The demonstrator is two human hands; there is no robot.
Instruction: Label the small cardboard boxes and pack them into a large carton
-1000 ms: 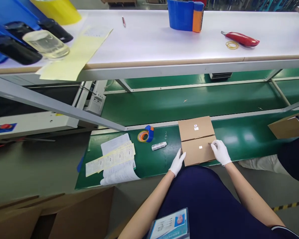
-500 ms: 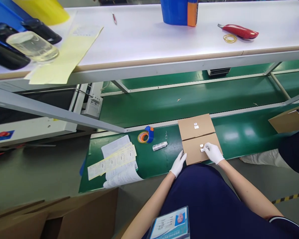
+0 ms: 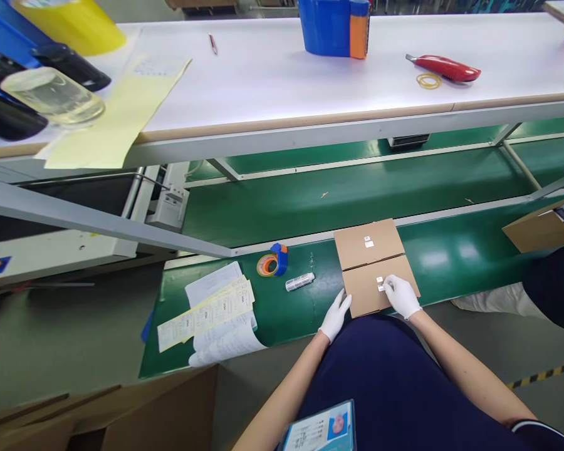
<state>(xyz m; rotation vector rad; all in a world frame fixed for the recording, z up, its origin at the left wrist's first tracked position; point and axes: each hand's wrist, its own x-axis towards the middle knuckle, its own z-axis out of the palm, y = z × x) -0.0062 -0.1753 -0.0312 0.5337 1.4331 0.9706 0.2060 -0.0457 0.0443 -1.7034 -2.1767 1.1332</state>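
Two flat brown cardboard boxes lie edge to edge on the green bench, the far box (image 3: 348,245) and the near box (image 3: 361,295). Each carries two small white labels on top. My left hand (image 3: 334,316), in a white glove, rests against the near box's left edge, fingers stretched out and thumb apart. On top of that box is my right hand (image 3: 402,297), also gloved. Its fingers are bent and pinched together at the right end of the lower small white label (image 3: 380,288). Whether the label is fully stuck down is hidden by the fingertips.
Left of the boxes lie a marked light-coloured tube (image 3: 299,282), a blue tape dispenser (image 3: 278,259) and printed sheets (image 3: 216,313). The raised white shelf (image 3: 263,81) holds a red cutter (image 3: 446,67). A person in dark clothing (image 3: 554,285) is at the right.
The view has tilted up slightly, so more of the shelf's far side shows. Both hands keep nearly the same places on the near box, the right fingers still at the label.
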